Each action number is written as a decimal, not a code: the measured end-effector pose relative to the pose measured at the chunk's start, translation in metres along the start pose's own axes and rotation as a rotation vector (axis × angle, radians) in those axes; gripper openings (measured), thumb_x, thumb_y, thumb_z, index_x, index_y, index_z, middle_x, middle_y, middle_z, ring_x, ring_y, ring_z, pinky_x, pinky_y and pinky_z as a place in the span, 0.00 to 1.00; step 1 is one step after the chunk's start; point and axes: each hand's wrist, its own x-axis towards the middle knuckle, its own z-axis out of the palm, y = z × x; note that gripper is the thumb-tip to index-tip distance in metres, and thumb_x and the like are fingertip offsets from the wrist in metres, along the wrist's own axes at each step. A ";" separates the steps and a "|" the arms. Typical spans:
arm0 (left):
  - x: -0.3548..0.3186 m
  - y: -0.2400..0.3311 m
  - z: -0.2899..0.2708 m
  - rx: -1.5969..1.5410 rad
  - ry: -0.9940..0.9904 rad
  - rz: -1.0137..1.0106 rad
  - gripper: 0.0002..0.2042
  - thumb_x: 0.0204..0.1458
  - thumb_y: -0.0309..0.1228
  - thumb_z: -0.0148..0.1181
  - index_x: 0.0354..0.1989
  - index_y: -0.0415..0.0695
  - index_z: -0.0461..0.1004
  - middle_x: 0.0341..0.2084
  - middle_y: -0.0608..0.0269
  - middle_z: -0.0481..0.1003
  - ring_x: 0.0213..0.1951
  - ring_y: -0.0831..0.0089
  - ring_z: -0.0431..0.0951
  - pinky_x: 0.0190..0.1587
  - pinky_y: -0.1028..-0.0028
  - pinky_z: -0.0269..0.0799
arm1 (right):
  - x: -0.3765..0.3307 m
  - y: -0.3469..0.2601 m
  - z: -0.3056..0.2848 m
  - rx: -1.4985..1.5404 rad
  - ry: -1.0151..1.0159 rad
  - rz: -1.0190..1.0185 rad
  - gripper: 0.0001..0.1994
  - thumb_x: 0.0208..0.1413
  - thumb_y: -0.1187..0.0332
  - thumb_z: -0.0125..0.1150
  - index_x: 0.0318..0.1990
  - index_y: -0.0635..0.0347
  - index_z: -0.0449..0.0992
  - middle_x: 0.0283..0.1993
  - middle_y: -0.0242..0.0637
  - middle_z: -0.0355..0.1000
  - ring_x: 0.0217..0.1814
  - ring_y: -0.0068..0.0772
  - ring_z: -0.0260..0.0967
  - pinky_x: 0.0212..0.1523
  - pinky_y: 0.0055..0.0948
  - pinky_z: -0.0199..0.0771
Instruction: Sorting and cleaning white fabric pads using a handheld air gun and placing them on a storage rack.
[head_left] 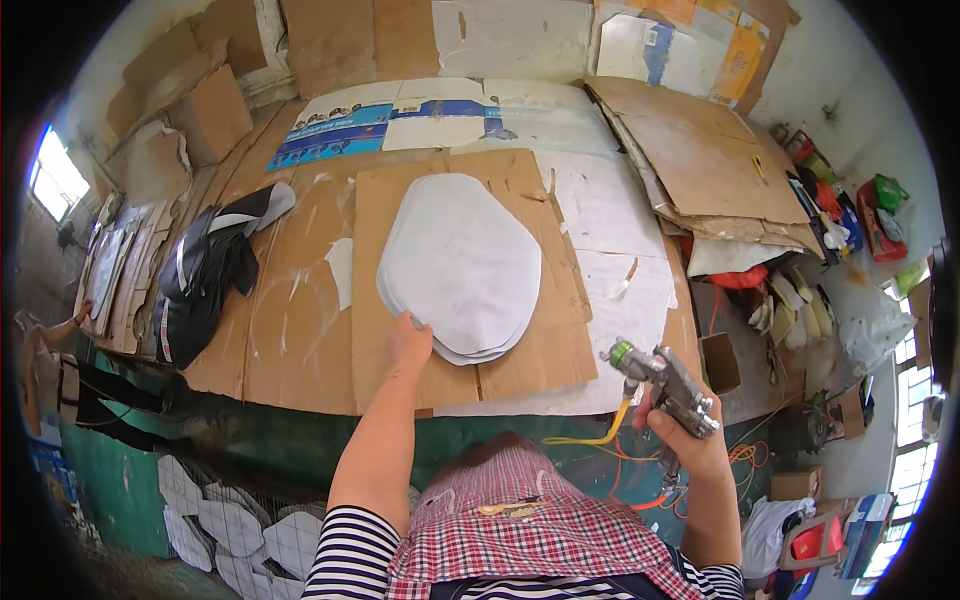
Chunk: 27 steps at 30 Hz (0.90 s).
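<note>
The left hand point(408, 343) pinches the near left edge of the stack of white sheets point(460, 265), while I have the right hand point(688, 438) wrapped around a metal spray gun point(686, 398), apart from the stack. A yellow hose point(590, 439) loops beside the gun. I see the stack lying on brown cardboard point(560, 335) atop the counter point(290, 330), between a black bundle point(205, 270) and a cardboard pile point(700, 165).

A head-worn fisheye looks down over the wearer's hands point(408, 345).
It faces across the tabletop point(295, 335) from its near side, close above.
</note>
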 end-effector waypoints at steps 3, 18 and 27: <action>-0.001 0.009 0.007 0.109 0.052 0.002 0.21 0.46 0.36 0.61 0.49 0.43 0.70 0.37 0.54 0.76 0.42 0.57 0.76 0.45 0.61 0.70 | 0.000 0.000 -0.007 -0.009 0.102 -0.047 0.26 0.51 0.72 0.64 0.57 0.69 0.64 0.36 0.35 0.70 0.36 0.23 0.70 0.38 0.25 0.74; 0.023 0.011 0.010 -0.197 0.059 -0.091 0.07 0.46 0.29 0.55 0.29 0.39 0.74 0.31 0.50 0.76 0.32 0.56 0.76 0.39 0.61 0.73 | 0.006 -0.002 -0.012 -0.006 0.075 -0.041 0.27 0.49 0.74 0.65 0.57 0.69 0.63 0.35 0.35 0.71 0.37 0.24 0.71 0.38 0.24 0.74; -0.001 0.039 0.008 -1.087 -0.213 -0.510 0.12 0.49 0.26 0.54 0.42 0.36 0.69 0.36 0.55 0.74 0.34 0.64 0.76 0.32 0.66 0.74 | -0.010 0.001 -0.009 0.028 0.001 -0.077 0.28 0.49 0.75 0.65 0.58 0.68 0.63 0.35 0.34 0.71 0.35 0.23 0.70 0.38 0.22 0.73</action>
